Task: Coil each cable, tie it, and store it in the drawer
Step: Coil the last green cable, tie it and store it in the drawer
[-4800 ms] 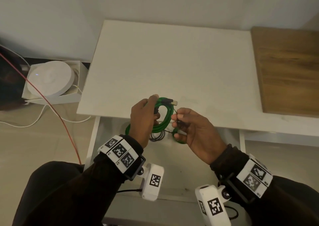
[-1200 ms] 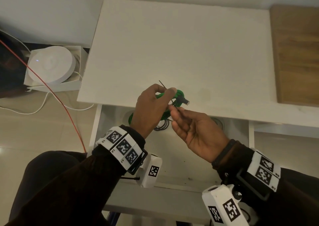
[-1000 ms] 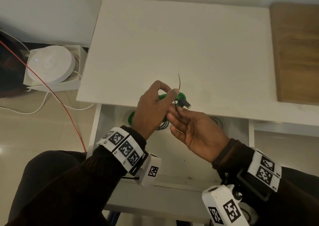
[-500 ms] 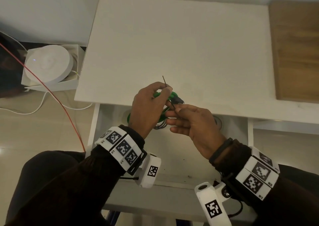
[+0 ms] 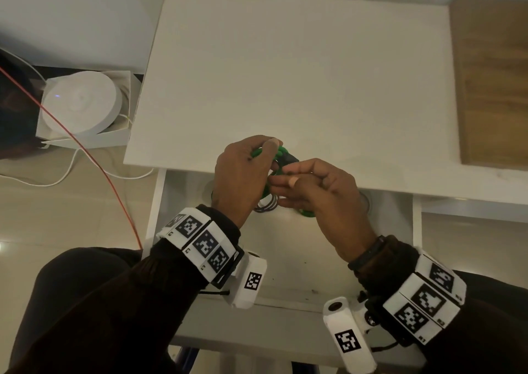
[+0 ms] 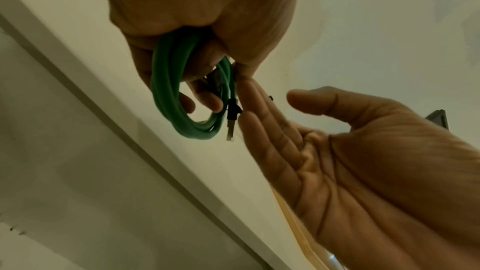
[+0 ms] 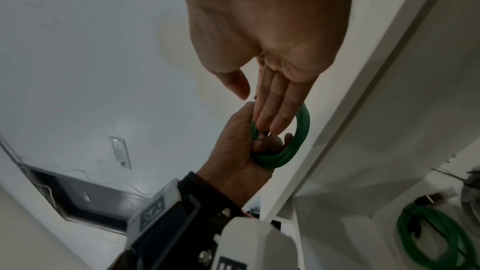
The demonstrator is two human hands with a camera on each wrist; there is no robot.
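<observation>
Tie's upright tail is gone since earlier; left hand (image 5: 243, 173) grips light, springy green coil (image 6: 179, 98) bunched, right hand (image 6: 324, 141) flat-fingered beside plug (image 6: 232, 119).

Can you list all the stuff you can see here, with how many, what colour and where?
Coiled cable: one, green, gripped in the left hand above the table's front edge.
Stored cable: one, green, coiled, lying in the drawer.
Dark cable: one coil, grey-black, in the drawer, partly hidden by the hands.
Drawer: one, white, pulled open under the table.
Table: one, white top.
Wooden board: one, brown, at the table's right.
Round device: one, white, in a white box on the floor.
Red wire: one, crossing the floor.
Left hand: one, holding the coil.
Right hand: one, straight fingers touching the coil.
</observation>
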